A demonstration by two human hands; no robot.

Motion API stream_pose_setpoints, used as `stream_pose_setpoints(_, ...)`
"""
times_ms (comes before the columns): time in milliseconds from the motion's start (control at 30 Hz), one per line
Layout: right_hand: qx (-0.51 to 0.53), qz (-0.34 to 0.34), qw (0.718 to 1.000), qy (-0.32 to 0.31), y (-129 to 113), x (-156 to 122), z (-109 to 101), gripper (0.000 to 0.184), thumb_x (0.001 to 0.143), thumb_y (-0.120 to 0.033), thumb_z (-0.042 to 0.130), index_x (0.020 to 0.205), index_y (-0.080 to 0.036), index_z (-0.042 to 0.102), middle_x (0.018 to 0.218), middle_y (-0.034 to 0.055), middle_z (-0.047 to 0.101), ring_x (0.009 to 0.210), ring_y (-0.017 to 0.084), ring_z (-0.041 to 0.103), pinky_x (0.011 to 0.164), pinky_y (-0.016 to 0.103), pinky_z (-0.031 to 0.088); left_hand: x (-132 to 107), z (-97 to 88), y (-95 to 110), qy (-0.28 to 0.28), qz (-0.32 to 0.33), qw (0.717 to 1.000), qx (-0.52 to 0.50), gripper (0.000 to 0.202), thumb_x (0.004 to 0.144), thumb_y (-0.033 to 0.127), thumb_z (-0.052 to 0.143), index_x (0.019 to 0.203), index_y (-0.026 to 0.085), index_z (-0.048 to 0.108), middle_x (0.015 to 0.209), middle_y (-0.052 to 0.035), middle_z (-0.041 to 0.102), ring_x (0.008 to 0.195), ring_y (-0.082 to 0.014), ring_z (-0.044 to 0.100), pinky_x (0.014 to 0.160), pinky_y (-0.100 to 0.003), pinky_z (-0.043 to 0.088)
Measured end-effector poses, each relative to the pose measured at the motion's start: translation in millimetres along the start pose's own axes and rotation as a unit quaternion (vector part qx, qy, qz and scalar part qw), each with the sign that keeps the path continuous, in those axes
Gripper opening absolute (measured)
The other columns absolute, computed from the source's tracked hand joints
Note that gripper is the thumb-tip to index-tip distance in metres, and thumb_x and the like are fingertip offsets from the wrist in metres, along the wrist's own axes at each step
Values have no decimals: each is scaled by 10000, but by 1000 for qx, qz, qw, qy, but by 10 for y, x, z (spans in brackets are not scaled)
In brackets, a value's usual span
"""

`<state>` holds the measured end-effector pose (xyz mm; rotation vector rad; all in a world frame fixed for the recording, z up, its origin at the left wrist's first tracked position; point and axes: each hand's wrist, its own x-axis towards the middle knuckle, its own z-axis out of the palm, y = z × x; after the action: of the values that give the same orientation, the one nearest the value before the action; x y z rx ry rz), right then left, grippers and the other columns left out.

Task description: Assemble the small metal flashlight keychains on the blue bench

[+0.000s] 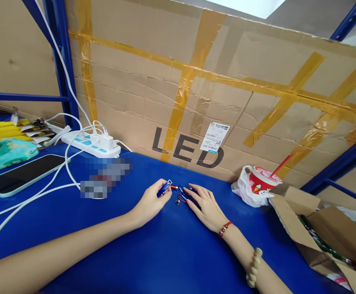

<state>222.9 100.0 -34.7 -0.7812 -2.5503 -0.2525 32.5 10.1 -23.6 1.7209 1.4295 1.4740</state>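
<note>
My left hand [151, 202] is closed, its thumb and fingers pinching a small blue tube-shaped piece [164, 188] with a silver, squarish end pointing up. Just right of it, a few small red and blue metal pieces lie on the blue tabletop [165, 257]. Among them are a red hook-shaped clip [182, 197] and a blue clip [181, 189]. Over their right side rests my right hand [207, 206], palm down with fingers stretched and apart, the fingertips at the pieces and partly hiding them. A red cord bracelet and a beaded one circle that arm.
A white power strip [92, 143] with cables stands at the back left, near a phone [24, 174] and a teal patterned packet [9, 154]. A red paper cup [262, 182] in a plastic bag and an open cardboard box [297, 228] are right. Taped cardboard [128, 98] walls the back.
</note>
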Motion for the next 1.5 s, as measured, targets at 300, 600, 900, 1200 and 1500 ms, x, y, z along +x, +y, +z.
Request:
stream_pose_setpoints(300, 19, 4, 999, 45, 5, -9, -45, 253, 874, -356, 416, 950, -252, 632, 1161, 22, 503, 1125, 171, 401, 947, 367, 298, -175, 180, 93, -69, -26, 997, -21, 130, 755, 243, 481, 806, 140, 419, 728, 5, 442, 651, -100, 422, 609, -208, 369)
stream_pose_setpoints(600, 22, 31, 998, 51, -24, 4, -75, 147, 800, -307, 536, 788, -272, 679, 1044, -1, 586, 986, 176, 484, 805, 347, 341, -159, 88, 126, -54, -21, 998, 5, 107, 764, 209, 467, 770, 149, 380, 710, 19, 426, 628, -92, 389, 616, -210, 336)
stream_pose_setpoints(900, 25, 38, 994, 95, -108, 8, -152, 109, 768, -238, 556, 741, -213, 659, 1000, 1, 614, 912, 158, 538, 776, 329, 346, -106, 43, 132, -78, -61, 995, -11, 191, 806, 305, 470, 787, 146, 367, 681, 22, 432, 617, -88, 413, 618, -208, 333)
stream_pose_setpoints(1200, 70, -118, 970, 198, -440, -53, -243, 133, 816, -229, 492, 808, -184, 617, 891, -32, 651, 797, 83, 600, 786, 249, 378, -60, 62, 63, -102, 0, 990, -96, 309, 843, 423, 433, 764, 167, 278, 602, 58, 344, 519, -59, 316, 508, -184, 258)
stream_pose_setpoints(1500, 59, -118, 974, 182, -425, -112, -252, 265, 862, -324, 465, 1046, -170, 575, 854, 2, 637, 749, 104, 576, 735, 258, 391, -107, 53, 129, -82, 64, 995, 7, 265, 861, 356, 421, 734, 161, 294, 646, 40, 343, 563, -67, 379, 585, -208, 325)
